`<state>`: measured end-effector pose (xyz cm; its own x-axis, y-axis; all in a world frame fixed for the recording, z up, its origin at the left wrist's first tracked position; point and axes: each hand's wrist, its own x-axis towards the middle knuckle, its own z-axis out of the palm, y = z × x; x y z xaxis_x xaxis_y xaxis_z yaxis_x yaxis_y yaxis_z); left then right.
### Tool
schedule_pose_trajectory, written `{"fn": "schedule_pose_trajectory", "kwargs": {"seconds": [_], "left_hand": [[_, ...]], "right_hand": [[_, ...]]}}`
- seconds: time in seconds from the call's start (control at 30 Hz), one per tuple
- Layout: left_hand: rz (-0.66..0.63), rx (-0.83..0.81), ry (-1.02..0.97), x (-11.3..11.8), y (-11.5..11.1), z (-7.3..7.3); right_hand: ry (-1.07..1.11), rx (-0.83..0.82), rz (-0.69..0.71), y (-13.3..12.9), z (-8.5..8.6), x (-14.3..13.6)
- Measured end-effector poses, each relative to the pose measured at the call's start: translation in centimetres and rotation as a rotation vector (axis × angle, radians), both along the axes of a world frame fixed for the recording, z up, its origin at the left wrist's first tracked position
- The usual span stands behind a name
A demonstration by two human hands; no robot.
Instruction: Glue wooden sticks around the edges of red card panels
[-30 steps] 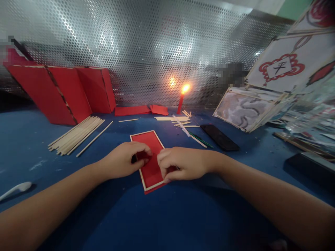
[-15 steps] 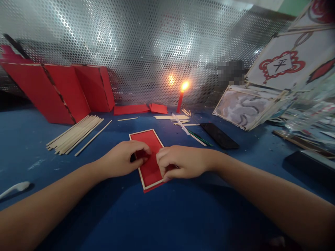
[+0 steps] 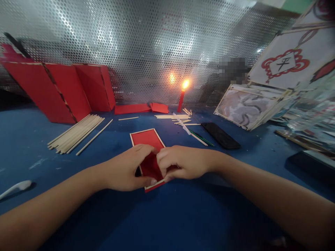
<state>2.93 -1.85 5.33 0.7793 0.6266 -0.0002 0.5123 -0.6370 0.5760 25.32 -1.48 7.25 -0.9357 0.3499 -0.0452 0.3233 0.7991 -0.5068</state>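
A red card [image 3: 148, 138] edged with pale wooden sticks lies on the blue table, angled away from me. Over its left and lower part is my left hand [image 3: 131, 167], fingers apart, with the thumb at the near edge strip and the index fingertip by my right fingers. My right hand [image 3: 181, 162] is closed at the card's right edge, near the lower right corner, its fingertips pinched. Whatever lies between those fingertips is too small to make out.
Wooden sticks [image 3: 75, 134] lie at left before standing red panels [image 3: 28, 87]. A lit red candle [image 3: 181, 100] stands at the back, near short sticks [image 3: 170, 117], a glue tube [image 3: 182, 124] and a black phone [image 3: 221, 135]. A white spoon [image 3: 18, 187] is at left.
My left hand has moved toward me and opened wider, its thumb now at the card's near edge. My right hand stays almost where it was. The view has shifted slightly.
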Motion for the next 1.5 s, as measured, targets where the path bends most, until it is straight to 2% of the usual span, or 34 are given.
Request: {"fn": "schedule_pose_trajectory", "kwargs": {"seconds": [0.17,0.5,0.7,0.83,0.9,0.97,1.07,1.23,1.5], "left_hand": [[0.018,-0.032,-0.024,0.1,0.0,-0.1],[0.025,-0.047,-0.014,0.1,0.1,-0.3],[0.025,-0.036,0.006,0.3,0.1,-0.1],[0.024,-0.058,0.009,0.4,0.2,-0.1],[0.029,-0.064,0.02,0.3,0.3,-0.2],[0.038,-0.071,0.032,0.2,0.3,-0.3],[0.048,-0.074,0.042,0.1,0.2,-0.3],[0.028,-0.068,0.044,0.0,0.1,-0.2],[0.012,-0.047,0.033,0.0,0.4,-0.5]], "right_hand": [[-0.05,0.057,-0.016,-0.5,0.3,-0.2],[-0.042,0.015,0.006,-0.2,-0.1,-0.3],[-0.017,-0.094,-0.133,0.2,-0.1,0.1],[0.006,-0.093,-0.309,0.3,1.4,1.0],[-0.025,-0.084,-0.343,0.4,2.2,1.7],[-0.079,-0.115,-0.345,0.5,2.6,2.3],[-0.124,-0.169,-0.312,0.9,2.3,2.6],[-0.176,-0.164,-0.276,1.2,1.6,2.4],[-0.268,-0.188,-0.31,1.5,1.8,1.6]]}}
